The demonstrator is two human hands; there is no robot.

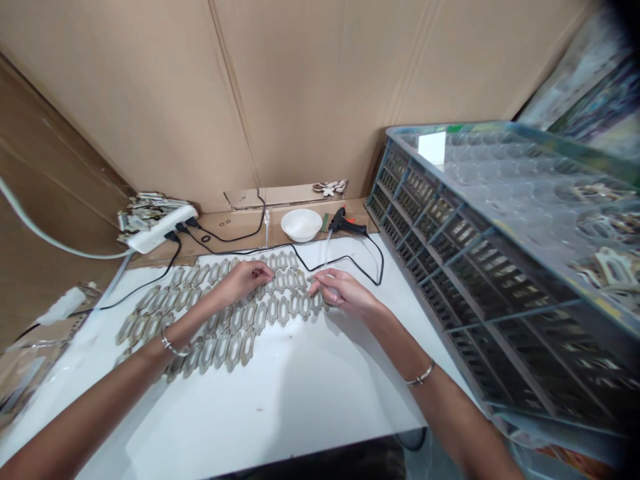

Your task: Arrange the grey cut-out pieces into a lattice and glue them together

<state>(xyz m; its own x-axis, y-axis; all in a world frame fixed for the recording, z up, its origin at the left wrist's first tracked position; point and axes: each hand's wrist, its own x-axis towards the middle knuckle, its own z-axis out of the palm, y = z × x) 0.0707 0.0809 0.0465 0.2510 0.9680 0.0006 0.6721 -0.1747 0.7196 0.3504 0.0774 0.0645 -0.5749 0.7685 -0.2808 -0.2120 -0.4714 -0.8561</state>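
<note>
A mat of several small grey hexagonal cut-out pieces (220,313) lies joined in rows on the white table (280,393). My left hand (244,279) rests on the mat's upper middle, fingers curled and pinching at a piece. My right hand (339,291) sits at the mat's right edge, fingers pinched together on a piece there. Each wrist wears a thin metal bangle.
A black glue gun (345,223) and a white bowl (301,224) stand behind the mat, with black cords running to a white power strip (160,229). A blue-grey plastic crate (500,267) holding loose pieces fills the right. Cardboard walls stand behind.
</note>
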